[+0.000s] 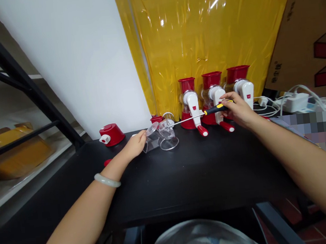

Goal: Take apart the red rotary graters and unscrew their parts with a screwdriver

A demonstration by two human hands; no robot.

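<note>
My left hand (137, 144) grips the left end of a clear plastic grater body (153, 143), which lies on its side on the black table (203, 172). In my right hand (235, 108) is a screwdriver (215, 108) with a black and yellow handle, held nearly level. Its thin metal shaft points left, and the tip meets or overlaps the clear body; I cannot tell whether it touches. Behind the body stand a small red part (157, 119) and a metal grater drum (168, 117). A red base with a white knob (112, 135) sits left of my left hand.
Along the back stand assembled red and white rotary graters, the leftmost (189, 103) close to the screwdriver shaft. White cables and adapters (296, 100) lie at the right, before a cardboard box (303, 45). A lined bin (204, 240) is below the table's front edge. Shelving (23, 152) stands left.
</note>
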